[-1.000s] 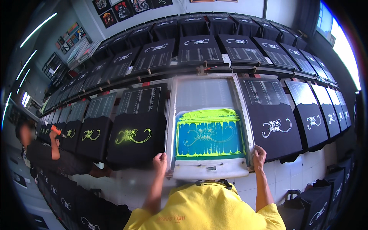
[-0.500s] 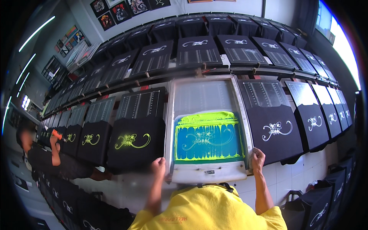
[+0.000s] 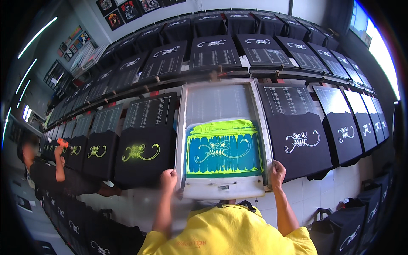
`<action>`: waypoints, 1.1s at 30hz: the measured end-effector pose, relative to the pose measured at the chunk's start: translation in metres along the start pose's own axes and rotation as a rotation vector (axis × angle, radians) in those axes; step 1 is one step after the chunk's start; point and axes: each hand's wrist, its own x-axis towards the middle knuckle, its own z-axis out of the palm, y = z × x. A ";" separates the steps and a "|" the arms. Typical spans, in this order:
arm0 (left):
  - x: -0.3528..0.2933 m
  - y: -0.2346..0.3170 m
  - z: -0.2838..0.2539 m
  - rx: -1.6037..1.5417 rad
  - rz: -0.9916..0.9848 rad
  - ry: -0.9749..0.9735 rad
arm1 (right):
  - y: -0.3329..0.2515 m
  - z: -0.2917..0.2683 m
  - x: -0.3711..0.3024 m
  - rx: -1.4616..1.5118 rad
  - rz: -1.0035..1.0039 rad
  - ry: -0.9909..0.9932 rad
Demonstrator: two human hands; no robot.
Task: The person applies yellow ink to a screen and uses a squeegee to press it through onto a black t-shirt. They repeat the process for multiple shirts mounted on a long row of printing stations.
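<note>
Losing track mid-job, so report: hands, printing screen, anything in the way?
Left hand, right hand gripping screen frame by its lower sides. Blue stencil streaked with yellow-green ink. No obstruction visible; co-worker far left.

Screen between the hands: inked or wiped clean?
Inked: a thick band of yellow-green ink crosses the blue area, with thinner streaks below. The screen's grey upper part shows no ink.

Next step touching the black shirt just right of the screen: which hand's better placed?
Likely the right hand, at the right of the screen frame, nearer that black shirt; the left hand is opposite.
</note>
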 end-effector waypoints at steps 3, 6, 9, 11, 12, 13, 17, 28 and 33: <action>-0.004 0.010 -0.006 0.022 0.007 -0.011 | -0.007 -0.002 0.000 -0.036 -0.023 -0.013; -0.010 0.012 -0.011 -0.010 0.042 0.009 | -0.018 -0.008 0.002 -0.132 -0.050 -0.039; -0.021 0.007 -0.012 -0.125 0.148 0.140 | -0.024 -0.010 0.001 -0.155 -0.088 -0.075; -0.034 0.009 -0.015 -0.211 0.212 0.203 | -0.045 -0.015 -0.006 -0.328 -0.390 -0.047; -0.044 0.019 -0.020 -0.252 0.231 0.203 | -0.057 -0.018 -0.013 -0.418 -0.539 -0.030; -0.057 0.029 -0.027 -0.293 0.249 0.204 | -0.067 -0.019 -0.023 -0.392 -0.561 -0.113; -0.110 0.059 -0.043 -0.629 0.169 -0.435 | -0.109 -0.019 -0.065 -0.525 -0.786 -0.665; -0.150 0.050 0.076 -0.825 -0.056 -1.098 | -0.154 0.024 -0.079 -0.744 -0.996 -0.906; -0.154 0.051 0.098 -1.176 -0.301 -1.124 | -0.152 0.048 -0.086 -0.835 -0.947 -0.749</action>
